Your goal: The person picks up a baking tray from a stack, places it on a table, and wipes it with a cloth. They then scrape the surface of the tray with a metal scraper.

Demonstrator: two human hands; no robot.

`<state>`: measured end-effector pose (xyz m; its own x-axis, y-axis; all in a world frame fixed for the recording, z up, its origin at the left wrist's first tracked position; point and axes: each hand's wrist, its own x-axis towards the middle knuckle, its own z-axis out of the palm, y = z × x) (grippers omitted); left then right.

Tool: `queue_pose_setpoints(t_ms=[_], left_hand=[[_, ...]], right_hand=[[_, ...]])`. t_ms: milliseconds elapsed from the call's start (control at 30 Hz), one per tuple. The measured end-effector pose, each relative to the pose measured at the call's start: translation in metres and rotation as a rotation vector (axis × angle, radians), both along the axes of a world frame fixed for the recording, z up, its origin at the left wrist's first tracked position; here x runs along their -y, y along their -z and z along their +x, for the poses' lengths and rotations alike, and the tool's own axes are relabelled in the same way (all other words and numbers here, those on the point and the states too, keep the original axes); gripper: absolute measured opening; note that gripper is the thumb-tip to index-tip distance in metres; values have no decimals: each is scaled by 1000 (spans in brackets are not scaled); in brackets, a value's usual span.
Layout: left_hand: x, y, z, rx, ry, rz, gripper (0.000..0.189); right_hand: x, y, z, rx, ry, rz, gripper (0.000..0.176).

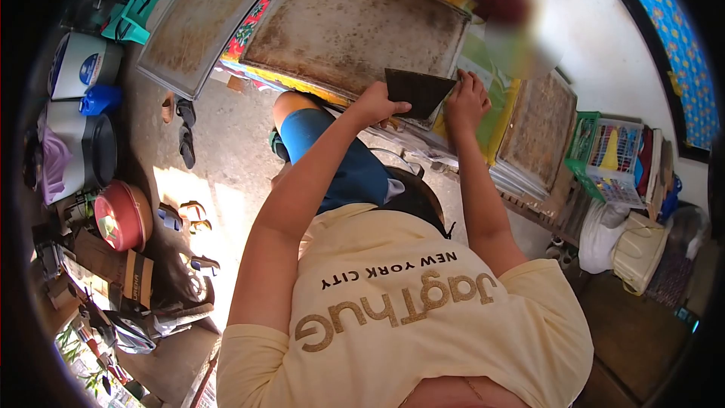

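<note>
A dark, flat rectangular sheet [420, 93] is held up at a tilt over the near edge of a worn metal tray [355, 26]. My left hand [375, 105] pinches its left side, with the thumb on the near face. At the right edge, my right hand [467, 103] has its fingers bent around the sheet's upper corner; the exact grip there is partly hidden. The tray's surface is stained brown and grey. What the sheet is made of cannot be made out.
Another tray [215, 15] lies at the left, and stacked trays [538, 132] stand at the right. A green basket [585, 155] sits beyond them. Slippers [186, 143] lie on the floor, near a red tub [121, 215] and a green chair [136, 0].
</note>
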<state>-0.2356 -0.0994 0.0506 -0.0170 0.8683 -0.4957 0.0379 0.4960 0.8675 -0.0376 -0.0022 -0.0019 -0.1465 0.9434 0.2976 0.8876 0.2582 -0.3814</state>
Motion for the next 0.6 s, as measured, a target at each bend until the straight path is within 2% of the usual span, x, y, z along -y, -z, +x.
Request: queue_pose_setpoints(t_ms=[233,333,600], left_hand=[[-3,1,1,-14,23,5,27],[-1,6,4,33,-36,-2,24],[0,20,-1,40,29,34,18]], right_hand=[[1,-2,0,23,-4,-4,31],[1,0,-1,18,0,10,31],[1,1,-1,26,-4,22,32]])
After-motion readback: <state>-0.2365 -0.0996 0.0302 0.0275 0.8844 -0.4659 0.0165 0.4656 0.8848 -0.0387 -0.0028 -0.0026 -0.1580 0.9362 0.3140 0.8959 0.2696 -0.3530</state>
